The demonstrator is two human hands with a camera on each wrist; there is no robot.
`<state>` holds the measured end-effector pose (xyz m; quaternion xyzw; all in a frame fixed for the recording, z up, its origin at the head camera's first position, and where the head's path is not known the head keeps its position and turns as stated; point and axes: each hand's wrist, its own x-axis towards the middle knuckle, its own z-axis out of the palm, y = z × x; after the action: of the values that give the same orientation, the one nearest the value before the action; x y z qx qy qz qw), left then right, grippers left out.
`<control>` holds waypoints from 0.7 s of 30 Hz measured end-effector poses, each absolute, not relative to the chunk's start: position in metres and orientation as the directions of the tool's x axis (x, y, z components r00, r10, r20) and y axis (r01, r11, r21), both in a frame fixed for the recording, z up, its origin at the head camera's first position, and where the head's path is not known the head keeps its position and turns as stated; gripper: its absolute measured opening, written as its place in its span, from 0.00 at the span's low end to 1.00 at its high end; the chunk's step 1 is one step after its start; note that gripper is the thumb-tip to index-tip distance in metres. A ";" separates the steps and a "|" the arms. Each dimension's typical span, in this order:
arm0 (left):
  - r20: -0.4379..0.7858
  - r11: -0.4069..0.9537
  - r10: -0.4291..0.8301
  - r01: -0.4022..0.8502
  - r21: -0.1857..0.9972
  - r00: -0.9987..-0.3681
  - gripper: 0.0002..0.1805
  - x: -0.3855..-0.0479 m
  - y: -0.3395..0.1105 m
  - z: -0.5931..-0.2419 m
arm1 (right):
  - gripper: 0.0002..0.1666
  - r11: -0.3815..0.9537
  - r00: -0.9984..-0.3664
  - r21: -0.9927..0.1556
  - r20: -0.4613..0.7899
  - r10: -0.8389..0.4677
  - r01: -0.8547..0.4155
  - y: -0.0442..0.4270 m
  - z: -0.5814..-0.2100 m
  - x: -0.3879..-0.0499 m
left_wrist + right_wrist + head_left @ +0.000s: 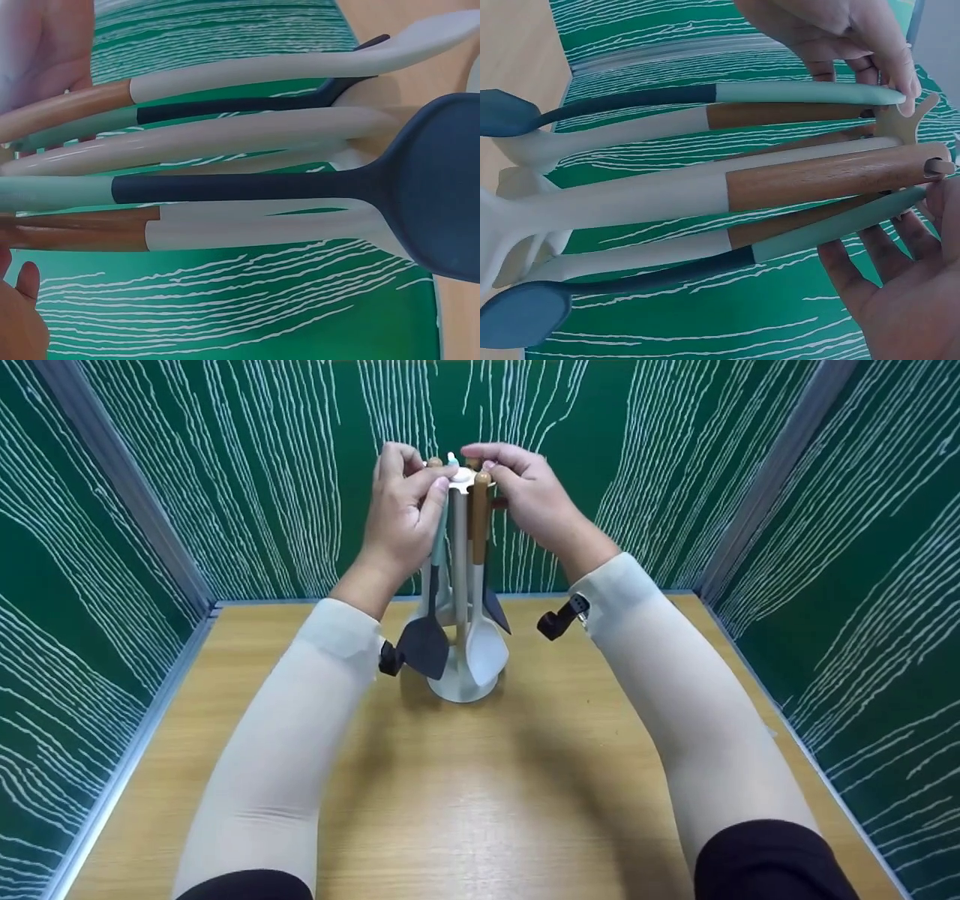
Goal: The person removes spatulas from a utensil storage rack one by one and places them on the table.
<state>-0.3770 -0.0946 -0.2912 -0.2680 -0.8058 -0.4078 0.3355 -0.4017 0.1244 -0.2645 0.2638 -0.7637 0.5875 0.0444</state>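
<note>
Beside the right hand (911, 289), a wooden handle (829, 178) bears faint, unreadable lettering (877, 179)

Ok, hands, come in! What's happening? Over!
Left hand on a green handle; right hand near top of utensil stand, grip unclear. Stand upright, utensils hanging. Nothing visibly blocking.

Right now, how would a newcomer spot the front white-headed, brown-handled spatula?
In the head view, find the tall white round-based stand on the pale wooden table. On its near side, right of centre, hangs the white-headed spatula. Its brown handle and white head set it apart from the dark-headed, mint-handled spatula just left.
</note>
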 end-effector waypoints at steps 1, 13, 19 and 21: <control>0.759 0.522 0.161 0.707 0.477 -0.630 0.21 -0.377 -0.094 -0.291 | 0.23 0.174 -0.856 -0.872 0.381 -0.349 -0.458 0.125 -0.264 -0.401; 0.736 0.562 0.120 0.657 0.503 -0.666 0.20 -0.378 -0.096 -0.288 | 0.23 0.291 -0.843 -0.800 0.441 -0.308 -0.525 0.131 -0.266 -0.397; 0.677 0.551 0.085 0.600 0.579 -0.731 0.18 -0.380 -0.094 -0.286 | 0.22 0.383 -0.827 -0.733 0.497 -0.263 -0.563 0.133 -0.270 -0.393; 0.661 0.525 0.075 0.593 0.610 -0.747 0.18 -0.381 -0.093 -0.286 | 0.22 0.391 -0.822 -0.723 0.514 -0.247 -0.570 0.133 -0.271 -0.393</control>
<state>-0.3814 -0.0928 -0.2863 -0.2028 -0.8229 -0.4429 0.2923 -0.3927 0.1330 -0.2713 0.2497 -0.8176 0.4922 0.1638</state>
